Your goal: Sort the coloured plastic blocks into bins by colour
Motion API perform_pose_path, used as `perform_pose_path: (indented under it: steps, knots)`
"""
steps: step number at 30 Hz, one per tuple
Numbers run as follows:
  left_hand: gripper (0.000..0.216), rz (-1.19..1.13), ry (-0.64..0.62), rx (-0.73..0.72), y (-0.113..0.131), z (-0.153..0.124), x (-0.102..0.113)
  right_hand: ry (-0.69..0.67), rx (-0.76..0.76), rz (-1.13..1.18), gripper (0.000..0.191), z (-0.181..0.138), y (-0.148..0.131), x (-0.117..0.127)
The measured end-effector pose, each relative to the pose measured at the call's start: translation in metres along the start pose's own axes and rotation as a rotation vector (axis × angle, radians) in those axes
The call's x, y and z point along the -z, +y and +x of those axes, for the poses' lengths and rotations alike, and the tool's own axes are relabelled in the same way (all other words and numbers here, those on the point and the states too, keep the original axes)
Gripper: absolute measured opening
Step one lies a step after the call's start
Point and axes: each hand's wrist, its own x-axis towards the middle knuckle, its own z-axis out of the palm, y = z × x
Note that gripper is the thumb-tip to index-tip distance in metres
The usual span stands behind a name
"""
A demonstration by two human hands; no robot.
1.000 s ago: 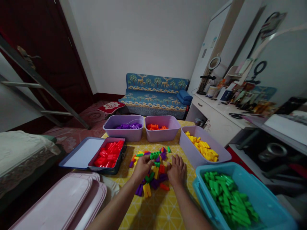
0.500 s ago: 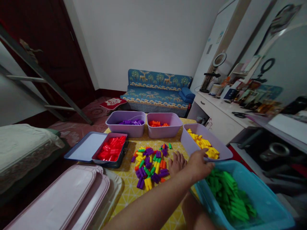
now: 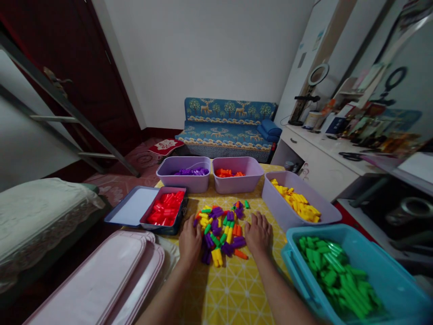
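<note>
A mixed pile of small plastic building pieces (image 3: 221, 234) in purple, yellow, green and orange lies on the yellow patterned tablecloth (image 3: 233, 289). My left hand (image 3: 190, 239) rests at the pile's left edge, fingers stretched forward and holding nothing that I can see. On the opposite side lies my right hand (image 3: 259, 232), palm down with its fingers apart. Just behind the pile, a single green piece (image 3: 246, 204) lies off by itself. The fingertips of my left hand are partly hard to make out against the pieces.
Behind the pile stand a bin of purple pieces (image 3: 184, 183) and a bin of orange pieces (image 3: 237, 184). To the right are a lilac bin with yellow pieces (image 3: 277, 210) and a blue bin with green pieces (image 3: 382, 262). A case of red pieces (image 3: 165, 208) and stacked pink lids (image 3: 91, 275) occupy the left.
My left hand has come back from the yellow-piece bin, where it crossed over my right arm, to the pile's left side. My right hand stays at the right side. The view has shifted slightly.
</note>
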Motion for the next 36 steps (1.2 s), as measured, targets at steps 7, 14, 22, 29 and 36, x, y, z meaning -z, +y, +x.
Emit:
perform_pose_path:
  steps: [7, 14, 22, 29, 36]
  knots:
    - [0.054, -0.114, -0.139, -0.086, -0.003, 0.011, -0.016, 0.011, 0.023, -0.006, 0.045, 0.0, 0.003, -0.004]
    - [0.049, -0.103, -0.246, -0.16, -0.003, 0.016, -0.01, 0.007, 0.033, -0.025, 0.045, 0.0, 0.001, 0.001]
    - [0.023, -0.076, -0.158, -0.093, 0.015, 0.027, -0.02, 0.008, 0.03, -0.042, 0.045, 0.0, 0.001, 0.002]
    - [0.026, -0.353, -0.149, -0.047, 0.017, 0.033, -0.031, 0.01, 0.032, -0.036, 0.045, 0.0, 0.0, 0.003]
    - [0.031, -0.465, -0.098, -0.002, 0.007, 0.024, -0.026, 0.018, 0.045, -0.043, 0.046, 0.0, 0.003, -0.002]
